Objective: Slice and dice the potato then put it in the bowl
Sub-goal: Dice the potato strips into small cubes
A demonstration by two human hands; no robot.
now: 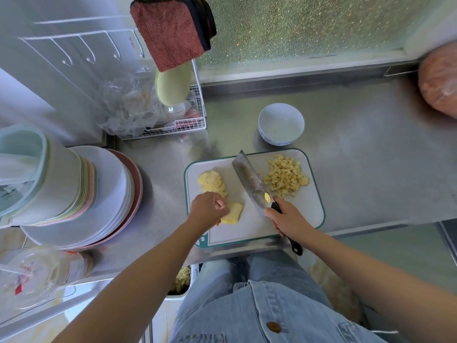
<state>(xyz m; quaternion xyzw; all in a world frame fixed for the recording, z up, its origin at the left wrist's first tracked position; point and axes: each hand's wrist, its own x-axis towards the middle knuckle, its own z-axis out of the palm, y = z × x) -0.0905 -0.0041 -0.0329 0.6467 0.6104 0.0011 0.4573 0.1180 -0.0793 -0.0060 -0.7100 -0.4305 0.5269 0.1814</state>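
- The right hand is wrapped round the black handle of the cleaver. The blade runs across the middle of the cutting board towards 11 o'clock, and I cannot tell whether its edge touches the board.
- The left hand has its fingers curled down onto a potato slab at the board's 8 o'clock. Tucking the fingertips under like this probably steadies the piece and keeps them away from the edge.
- The potato lies in 3 lots, all on the board:
  - fanned potato slices at 10 o'clock;
  - the slab under the left hand;
  - a heap of diced potato at 2 o'clock.
- The cleaver lies between the uncut and cut portions, so the dice seem to have been pushed aside to leave cutting room.
- The bowl stands just beyond the board at 12 o'clock and holds nothing. That puts it close to the dice for an easy transfer.
- By my judgement dicing is about half done.
- The surface is brushed steel, set against a frosted window.
- At 9 o'clock there is a stack of plates. At 11 o'clock a wire rack holds plastic bags, with a red cloth hanging above.
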